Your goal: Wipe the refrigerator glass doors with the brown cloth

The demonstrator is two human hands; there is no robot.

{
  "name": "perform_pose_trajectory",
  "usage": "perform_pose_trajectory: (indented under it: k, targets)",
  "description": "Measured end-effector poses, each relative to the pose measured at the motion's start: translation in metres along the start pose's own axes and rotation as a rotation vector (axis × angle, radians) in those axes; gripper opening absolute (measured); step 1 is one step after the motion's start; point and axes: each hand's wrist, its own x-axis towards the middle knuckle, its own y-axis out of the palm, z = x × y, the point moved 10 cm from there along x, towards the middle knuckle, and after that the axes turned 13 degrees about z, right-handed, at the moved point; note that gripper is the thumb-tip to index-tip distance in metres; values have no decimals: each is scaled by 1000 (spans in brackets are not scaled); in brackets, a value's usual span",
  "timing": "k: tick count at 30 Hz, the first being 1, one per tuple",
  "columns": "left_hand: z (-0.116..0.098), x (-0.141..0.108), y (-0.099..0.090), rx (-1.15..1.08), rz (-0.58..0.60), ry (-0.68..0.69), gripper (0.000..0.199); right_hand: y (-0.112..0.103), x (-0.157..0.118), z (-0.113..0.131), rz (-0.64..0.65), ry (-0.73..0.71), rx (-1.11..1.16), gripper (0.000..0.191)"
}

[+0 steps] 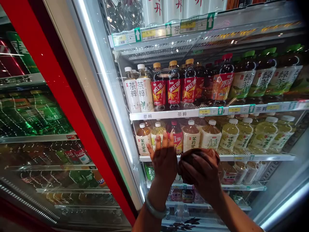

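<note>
Left hand [165, 162] spreading fingers apart before shelf edge [253, 157]; right hand [206, 170] clamping fingers on dark cloth [187, 157]; open room showing above red-labelled bottles [173, 91].

A dark brown cloth [183, 161] is bunched into a rounded, crumpled wad under the right grip [204, 170]. Its near edge bulges out toward the left grip [164, 161], just beside it; whether they touch is unclear.

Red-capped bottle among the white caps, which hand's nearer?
Left. In view, your left hand partly overlaps the red-capped bottle; your right hand, holding a dark bundle, is lower, to its right.
</note>
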Motion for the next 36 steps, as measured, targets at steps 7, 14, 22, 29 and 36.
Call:
perform_pose_trajectory:
  k: [7, 14, 22, 29, 36]
  targets:
    - [8, 0, -11, -48, -57, 4, 60, -28, 105, -3, -123, 39, -39, 40]
    - [30, -18, -5, -29, 2, 37, 58, 19, 18, 31, -26, 8, -19, 33]
    - [36, -28, -12, -14, -27, 84, 51, 7, 78, 40, -23, 13, 8, 41]
    - [63, -45, -11, -5, 45, 37, 48, 25, 64, 63, -47, -5, -19, 38]
    - [79, -63, -11, 39, 125, 70, 47, 44, 42, 88, 38, -40, 29, 34]
